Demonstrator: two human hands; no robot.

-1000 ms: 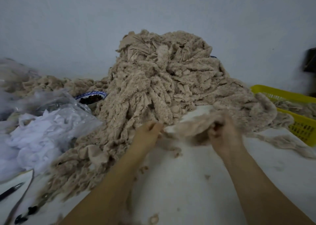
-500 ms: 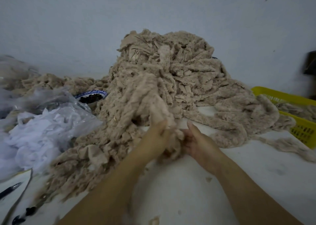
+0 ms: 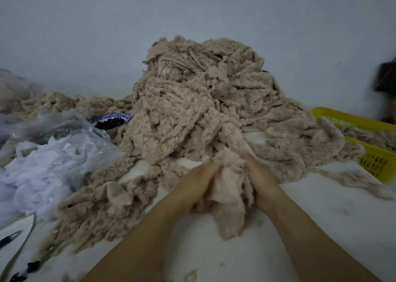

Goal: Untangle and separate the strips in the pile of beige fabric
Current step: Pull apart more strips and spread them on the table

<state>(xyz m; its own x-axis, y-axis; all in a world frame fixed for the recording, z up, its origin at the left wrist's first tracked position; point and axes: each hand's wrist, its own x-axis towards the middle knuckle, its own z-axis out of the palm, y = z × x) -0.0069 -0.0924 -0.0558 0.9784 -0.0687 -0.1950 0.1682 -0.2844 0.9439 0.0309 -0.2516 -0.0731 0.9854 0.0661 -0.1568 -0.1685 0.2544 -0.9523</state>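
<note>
At the near foot of the beige pile [image 3: 192, 110], on the white table [image 3: 325, 221], the left grip [image 3: 198, 182] and the right grip [image 3: 262, 183] both hold one bunched strip [image 3: 230, 189] between them, its loose end lying nearer.

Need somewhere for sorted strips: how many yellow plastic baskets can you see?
1. The yellow plastic mesh basket sits at the far right, beside the pile of beige fabric strips, partly cut off; more may be hidden.
</note>
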